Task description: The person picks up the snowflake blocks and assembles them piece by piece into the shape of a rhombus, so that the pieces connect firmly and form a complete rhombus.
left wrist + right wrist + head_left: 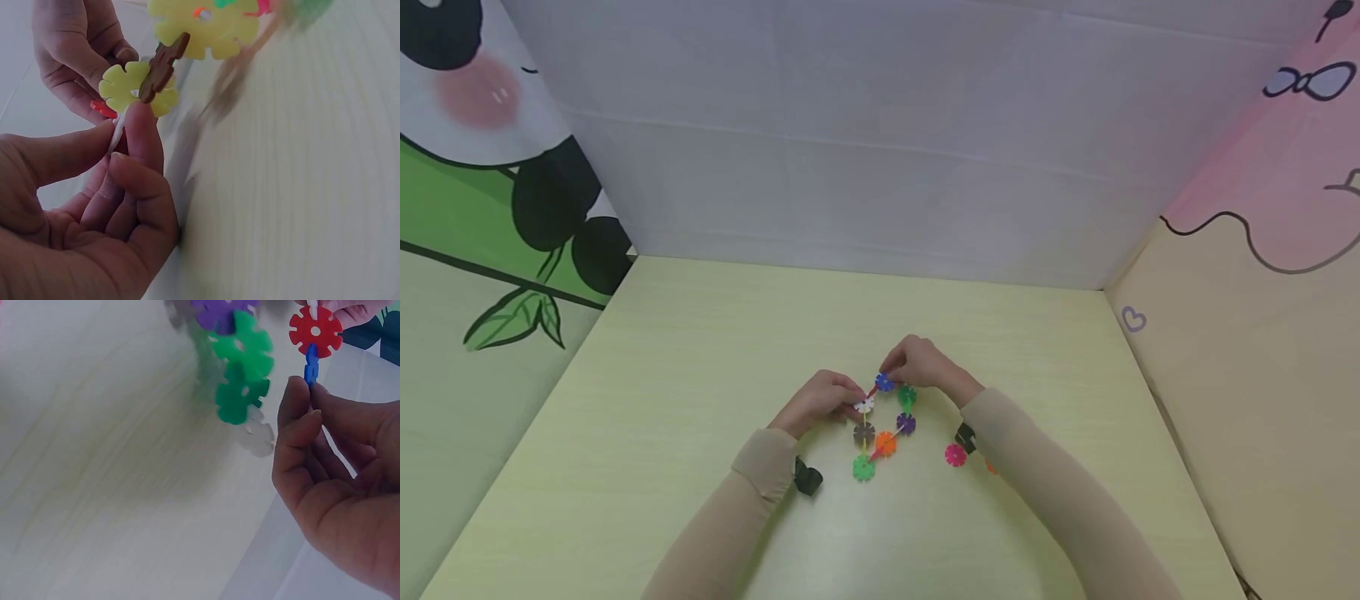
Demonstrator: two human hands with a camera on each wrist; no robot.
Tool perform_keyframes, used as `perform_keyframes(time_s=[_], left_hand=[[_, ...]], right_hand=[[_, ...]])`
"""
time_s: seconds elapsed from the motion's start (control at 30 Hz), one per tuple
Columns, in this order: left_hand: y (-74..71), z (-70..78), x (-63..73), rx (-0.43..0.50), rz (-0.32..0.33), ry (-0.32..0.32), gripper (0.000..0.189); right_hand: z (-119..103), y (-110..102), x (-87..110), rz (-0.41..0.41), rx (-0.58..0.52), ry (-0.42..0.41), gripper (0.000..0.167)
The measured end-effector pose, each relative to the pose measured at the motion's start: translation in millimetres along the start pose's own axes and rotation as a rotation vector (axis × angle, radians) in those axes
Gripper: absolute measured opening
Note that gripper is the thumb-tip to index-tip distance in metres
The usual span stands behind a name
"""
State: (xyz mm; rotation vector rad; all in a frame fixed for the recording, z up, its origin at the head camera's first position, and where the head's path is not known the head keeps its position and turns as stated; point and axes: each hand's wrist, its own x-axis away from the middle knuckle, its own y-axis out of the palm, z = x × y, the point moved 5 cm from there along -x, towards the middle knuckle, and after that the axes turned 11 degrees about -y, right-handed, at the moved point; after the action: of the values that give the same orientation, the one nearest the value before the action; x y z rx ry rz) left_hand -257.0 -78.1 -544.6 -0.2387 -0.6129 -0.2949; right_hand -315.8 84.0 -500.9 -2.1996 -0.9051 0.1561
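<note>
A chain of slotted, flower-shaped plastic discs lies in a loop on the table. My left hand pinches a white disc between thumb and fingertips. Across from it, my right hand pinches a blue disc at its lower edge. Between the two hands, a red disc joins the blue and white ones. Beyond the white come a yellow disc and a brown disc. A light green disc, an orange disc and a purple disc follow round. A whitish disc ends the green stretch, apart from the blue disc.
Loose on the table is a pink disc, with an orange disc partly hidden by the right sleeve. Black wrist devices sit under both cuffs. A pale back wall and printed side panels bound the table.
</note>
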Motion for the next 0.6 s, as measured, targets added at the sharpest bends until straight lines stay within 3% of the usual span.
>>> perform_keyframes(time_s=[0.27,0.6], left_hand=[[-1.1,-1.6,-0.4,-0.012,0.025,0.001,0.01],[-1.9,-1.2,1.5,-0.014,0.026,-0.001,0.01]], right_hand=[[-11.7,0.3,-1.8,-0.023,0.081,0.011,0.013],[-13.1,0.5,-1.8,-0.027,0.04,0.008,0.015]])
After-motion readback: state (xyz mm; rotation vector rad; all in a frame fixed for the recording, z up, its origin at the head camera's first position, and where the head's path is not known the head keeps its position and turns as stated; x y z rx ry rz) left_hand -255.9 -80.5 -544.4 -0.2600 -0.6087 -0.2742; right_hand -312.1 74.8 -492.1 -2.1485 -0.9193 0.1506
